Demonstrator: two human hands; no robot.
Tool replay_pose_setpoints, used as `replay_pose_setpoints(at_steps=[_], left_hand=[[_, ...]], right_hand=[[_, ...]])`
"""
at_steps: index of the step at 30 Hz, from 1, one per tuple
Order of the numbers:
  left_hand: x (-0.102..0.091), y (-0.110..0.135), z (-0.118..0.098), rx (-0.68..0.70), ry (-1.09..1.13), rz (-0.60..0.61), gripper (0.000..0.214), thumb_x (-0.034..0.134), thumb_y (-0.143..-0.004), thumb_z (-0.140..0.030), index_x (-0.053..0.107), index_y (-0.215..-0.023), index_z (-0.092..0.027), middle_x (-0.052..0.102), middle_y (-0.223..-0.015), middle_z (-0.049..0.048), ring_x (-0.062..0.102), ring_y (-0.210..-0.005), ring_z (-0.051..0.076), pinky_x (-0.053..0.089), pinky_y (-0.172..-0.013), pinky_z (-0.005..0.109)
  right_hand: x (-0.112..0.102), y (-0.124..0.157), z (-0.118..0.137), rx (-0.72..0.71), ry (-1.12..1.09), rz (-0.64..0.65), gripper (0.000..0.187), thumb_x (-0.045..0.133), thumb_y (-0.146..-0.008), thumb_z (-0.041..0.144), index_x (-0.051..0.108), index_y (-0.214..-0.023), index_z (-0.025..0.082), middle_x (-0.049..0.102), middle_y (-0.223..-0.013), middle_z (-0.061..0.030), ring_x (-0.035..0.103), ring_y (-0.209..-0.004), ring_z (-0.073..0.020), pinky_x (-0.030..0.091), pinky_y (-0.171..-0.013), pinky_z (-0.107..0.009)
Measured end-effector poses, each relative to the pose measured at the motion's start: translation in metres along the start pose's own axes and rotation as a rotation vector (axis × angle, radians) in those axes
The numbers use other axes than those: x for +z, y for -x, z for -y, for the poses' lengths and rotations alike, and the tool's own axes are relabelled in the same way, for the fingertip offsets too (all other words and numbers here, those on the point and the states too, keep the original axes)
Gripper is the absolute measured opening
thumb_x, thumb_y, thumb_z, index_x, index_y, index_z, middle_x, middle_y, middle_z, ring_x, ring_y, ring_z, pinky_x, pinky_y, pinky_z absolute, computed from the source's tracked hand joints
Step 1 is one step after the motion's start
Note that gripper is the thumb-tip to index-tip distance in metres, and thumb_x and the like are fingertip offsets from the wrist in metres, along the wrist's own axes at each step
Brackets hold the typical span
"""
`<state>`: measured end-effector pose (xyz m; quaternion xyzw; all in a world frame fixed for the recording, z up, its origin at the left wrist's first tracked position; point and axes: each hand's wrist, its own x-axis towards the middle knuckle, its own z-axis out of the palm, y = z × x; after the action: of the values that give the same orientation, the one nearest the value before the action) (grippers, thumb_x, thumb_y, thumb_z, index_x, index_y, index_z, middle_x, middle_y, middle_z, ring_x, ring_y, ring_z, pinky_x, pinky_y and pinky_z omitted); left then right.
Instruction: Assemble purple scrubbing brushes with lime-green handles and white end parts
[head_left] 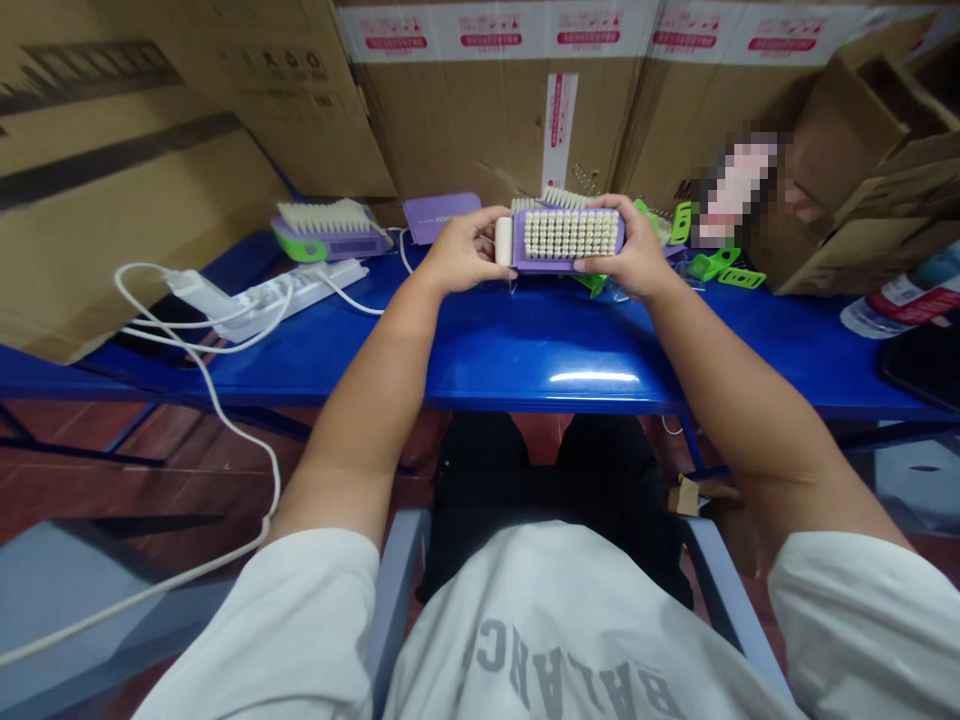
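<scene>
Above the blue table (525, 350) I hold a purple brush (570, 237) level, its rows of cream bristles facing me. My right hand (637, 250) grips its right end, thumb along the lower edge and fingers over the top. At the other end, my left hand (466, 252) pinches a short white cylindrical piece (504, 242) between thumb and fingers. The piece sits upright against the brush's left end; whether the two are joined I cannot tell. Behind the brush, another bristled brush (566, 198) is partly hidden.
At left, a purple-green brush (330, 230) lies behind a white power strip (292, 295) with looping cables. A purple panel (442, 215) stands near the back. Green plastic parts (724, 265), a bottle (904, 305) and a dark phone-like object (922, 360) lie rightward. Cardboard boxes (480, 120) line the back.
</scene>
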<state>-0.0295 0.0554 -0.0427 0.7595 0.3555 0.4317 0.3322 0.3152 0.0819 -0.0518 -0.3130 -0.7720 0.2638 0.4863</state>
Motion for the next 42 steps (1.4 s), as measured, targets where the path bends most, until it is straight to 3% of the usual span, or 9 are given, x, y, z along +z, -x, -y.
replay_pose_setpoints(at_steps=[9, 17, 27, 42], left_hand=[[0.001, 0.002, -0.003, 0.006, 0.012, 0.006, 0.105, 0.113, -0.06, -0.021, 0.071, -0.157, -0.022, 0.084, -0.131, 0.0126, 0.082, -0.139, 0.044, 0.068, -0.123, 0.063], [0.0, 0.003, -0.005, 0.0, 0.027, 0.011, 0.109, 0.111, -0.059, -0.018, 0.07, -0.16, -0.02, 0.085, -0.136, 0.0143, 0.084, -0.134, 0.042, 0.07, -0.12, 0.06], [0.002, 0.004, -0.012, -0.013, 0.039, -0.001, 0.105, 0.113, -0.061, -0.014, 0.072, -0.157, -0.022, 0.084, -0.135, 0.0128, 0.078, -0.146, 0.044, 0.065, -0.127, 0.065], [-0.001, 0.003, -0.007, -0.019, 0.04, 0.027, 0.106, 0.113, -0.059, -0.013, 0.073, -0.157, -0.021, 0.084, -0.132, 0.0127, 0.081, -0.14, 0.043, 0.067, -0.125, 0.064]], right_hand=[[0.0, 0.001, 0.002, 0.004, 0.022, -0.003, 0.122, 0.107, -0.038, 0.098, 0.072, -0.136, 0.034, 0.073, -0.142, -0.0052, 0.07, -0.146, -0.0475, 0.053, -0.135, -0.079], [0.0, 0.0, -0.001, 0.003, 0.007, -0.014, 0.125, 0.112, -0.032, 0.093, 0.072, -0.135, 0.034, 0.075, -0.138, -0.0042, 0.074, -0.139, -0.0456, 0.057, -0.134, -0.077], [0.0, 0.001, -0.001, 0.003, -0.002, 0.003, 0.122, 0.112, -0.038, 0.092, 0.072, -0.137, 0.034, 0.074, -0.144, -0.0053, 0.071, -0.148, -0.0481, 0.054, -0.135, -0.078], [0.001, -0.003, -0.015, 0.006, -0.03, 0.016, 0.122, 0.115, -0.039, 0.084, 0.07, -0.14, 0.034, 0.073, -0.146, -0.0064, 0.072, -0.146, -0.049, 0.056, -0.133, -0.081]])
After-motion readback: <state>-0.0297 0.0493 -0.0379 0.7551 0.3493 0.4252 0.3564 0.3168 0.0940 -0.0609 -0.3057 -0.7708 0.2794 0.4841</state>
